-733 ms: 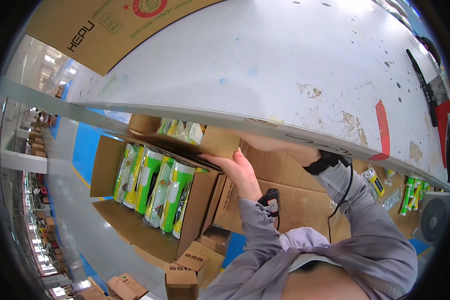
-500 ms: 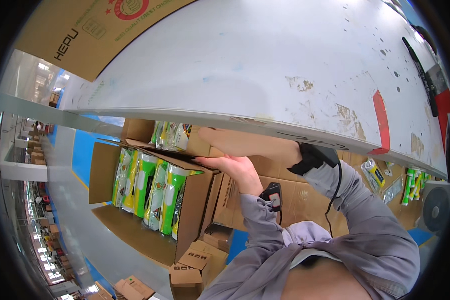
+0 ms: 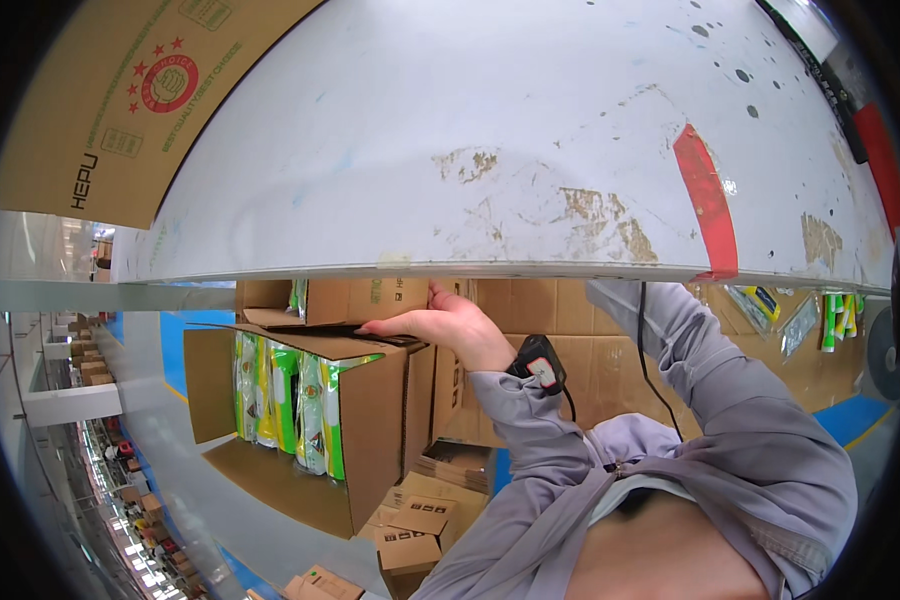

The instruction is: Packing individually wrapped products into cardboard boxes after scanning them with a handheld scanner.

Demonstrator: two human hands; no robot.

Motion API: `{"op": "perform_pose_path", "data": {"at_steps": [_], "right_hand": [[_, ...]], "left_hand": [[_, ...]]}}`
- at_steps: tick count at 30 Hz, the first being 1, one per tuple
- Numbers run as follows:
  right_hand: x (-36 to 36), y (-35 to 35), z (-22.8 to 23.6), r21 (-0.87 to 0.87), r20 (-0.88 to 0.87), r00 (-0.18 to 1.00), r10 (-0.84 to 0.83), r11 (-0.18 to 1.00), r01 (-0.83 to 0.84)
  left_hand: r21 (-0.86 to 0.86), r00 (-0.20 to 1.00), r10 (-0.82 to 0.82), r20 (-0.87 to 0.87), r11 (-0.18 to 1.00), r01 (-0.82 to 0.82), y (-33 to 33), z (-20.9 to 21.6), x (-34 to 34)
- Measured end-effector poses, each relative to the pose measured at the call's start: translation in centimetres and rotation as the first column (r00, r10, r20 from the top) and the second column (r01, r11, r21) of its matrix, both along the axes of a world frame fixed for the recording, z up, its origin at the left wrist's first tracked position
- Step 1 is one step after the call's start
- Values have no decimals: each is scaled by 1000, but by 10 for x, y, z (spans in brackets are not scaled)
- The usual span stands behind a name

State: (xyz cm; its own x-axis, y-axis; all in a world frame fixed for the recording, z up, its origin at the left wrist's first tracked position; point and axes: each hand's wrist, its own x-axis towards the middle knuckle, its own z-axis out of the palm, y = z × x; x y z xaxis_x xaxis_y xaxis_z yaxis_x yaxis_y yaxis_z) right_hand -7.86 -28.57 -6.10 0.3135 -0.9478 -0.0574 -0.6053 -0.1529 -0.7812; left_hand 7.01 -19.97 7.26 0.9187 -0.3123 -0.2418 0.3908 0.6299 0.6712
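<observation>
My left hand (image 3: 462, 330) is at the near right corner of an upper carton (image 3: 360, 302), its thumb stretched along the bottom edge and its fingers around the side. That carton is partly under the table's front edge, with a bagged green item just visible inside. Below it, a larger open carton (image 3: 373, 425) holds several bagged flashlights (image 3: 285, 395) in green, white and yellow. My right forearm, in a grey sleeve (image 3: 665, 335), reaches forward beneath the table edge. That edge hides my right hand completely.
A white table (image 3: 370, 170) with worn patches and red tape (image 3: 705, 200) spans the top. A printed carton (image 3: 120, 120) stands on its left. Small cartons (image 3: 415, 530) sit below; bagged goods (image 3: 840, 320) and a fan (image 3: 882, 350) are at right.
The view has shifted, so the table edge covers more. My right hand has passed out of sight. The upper carton's printed side has turned into view beside my left hand.
</observation>
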Motion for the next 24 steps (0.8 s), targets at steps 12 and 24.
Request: {"op": "perform_pose_path", "data": {"at_steps": [12, 24], "right_hand": [[11, 0, -24, 36, -14, 999, 38, 999, -37], [17, 6, -21, 45, 16, 996, 89, 995, -90]], "left_hand": [[612, 915, -209, 345, 789, -50, 12, -1, -22], [588, 976, 144, 164, 780, -214, -5, -45, -17]]}}
